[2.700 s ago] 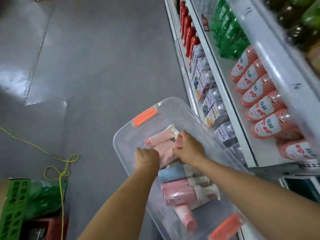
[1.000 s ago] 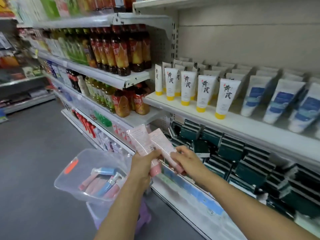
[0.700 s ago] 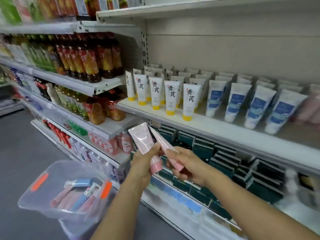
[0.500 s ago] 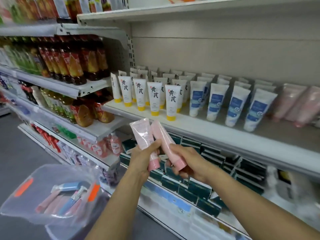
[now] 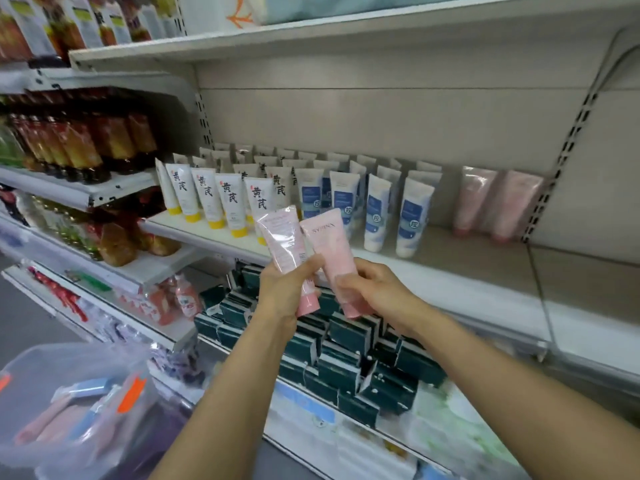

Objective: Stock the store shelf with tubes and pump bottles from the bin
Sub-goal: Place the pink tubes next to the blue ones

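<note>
Store shelf [image 5: 450,292] half stocked. Left hand [image 5: 284,289] and right hand [image 5: 377,292] each gripped a pink tube [image 5: 285,244], carry step; next, stand both beside pink tubes at shelf's right end [image 5: 495,202].

Two pink tubes, one clear-wrapped [image 5: 282,242] and one matte [image 5: 330,245], stand cap-down and side by side before the shelf [image 5: 450,289], while the clear bin [image 5: 52,368] at lower left holds pink and blue containers.
</note>
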The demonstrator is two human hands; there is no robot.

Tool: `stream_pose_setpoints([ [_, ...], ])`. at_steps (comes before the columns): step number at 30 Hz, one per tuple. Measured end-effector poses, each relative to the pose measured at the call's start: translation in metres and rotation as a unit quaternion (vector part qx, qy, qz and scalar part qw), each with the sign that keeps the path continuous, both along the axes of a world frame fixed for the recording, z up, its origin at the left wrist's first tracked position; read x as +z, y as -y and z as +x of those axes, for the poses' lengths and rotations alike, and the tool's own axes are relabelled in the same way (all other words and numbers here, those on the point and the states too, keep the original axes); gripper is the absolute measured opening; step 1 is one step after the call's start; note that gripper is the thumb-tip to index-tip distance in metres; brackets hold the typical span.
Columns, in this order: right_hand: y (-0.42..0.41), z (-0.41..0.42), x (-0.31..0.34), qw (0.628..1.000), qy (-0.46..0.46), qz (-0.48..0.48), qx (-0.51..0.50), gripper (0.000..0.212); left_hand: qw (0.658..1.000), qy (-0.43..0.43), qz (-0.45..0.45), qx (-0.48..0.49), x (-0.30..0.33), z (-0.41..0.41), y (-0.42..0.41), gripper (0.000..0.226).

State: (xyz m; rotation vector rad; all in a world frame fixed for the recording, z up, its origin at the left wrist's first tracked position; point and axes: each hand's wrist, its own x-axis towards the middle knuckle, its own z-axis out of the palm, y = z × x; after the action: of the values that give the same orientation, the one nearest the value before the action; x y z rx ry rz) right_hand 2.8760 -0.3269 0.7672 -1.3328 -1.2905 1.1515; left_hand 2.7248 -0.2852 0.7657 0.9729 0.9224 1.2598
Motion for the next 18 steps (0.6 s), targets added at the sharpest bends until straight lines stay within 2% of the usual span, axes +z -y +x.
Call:
stream_pose_setpoints([
  [4, 0.016, 0.038, 0.006, 0.999, -0.020, 0.028, -0.012, 0.021, 1.000, 0.007, 0.020, -0.011, 0.006, 0.043, 0.011, 0.024],
  [8, 0.033, 0.088, 0.014, 0.998, -0.025, 0.042, -0.043, 0.022, 0.999, 0.018, 0.031, -0.040, 0.015, 0.089, 0.025, 0.031],
  [12, 0.042, 0.137, 0.015, 0.992, -0.022, 0.063, -0.105, 0.022, 0.994, -0.005, 0.067, -0.088, 0.018, 0.137, 0.039, 0.023],
  [16, 0.048, 0.176, 0.010, 0.979, -0.062, 0.075, -0.180, 0.026, 0.989, -0.015, 0.053, -0.136, 0.018, 0.177, 0.044, 0.023],
  [18, 0.050, 0.193, 0.009, 0.972, -0.049, 0.083, -0.216, 0.028, 0.987, -0.021, 0.042, -0.155, 0.018, 0.194, 0.044, 0.026],
])
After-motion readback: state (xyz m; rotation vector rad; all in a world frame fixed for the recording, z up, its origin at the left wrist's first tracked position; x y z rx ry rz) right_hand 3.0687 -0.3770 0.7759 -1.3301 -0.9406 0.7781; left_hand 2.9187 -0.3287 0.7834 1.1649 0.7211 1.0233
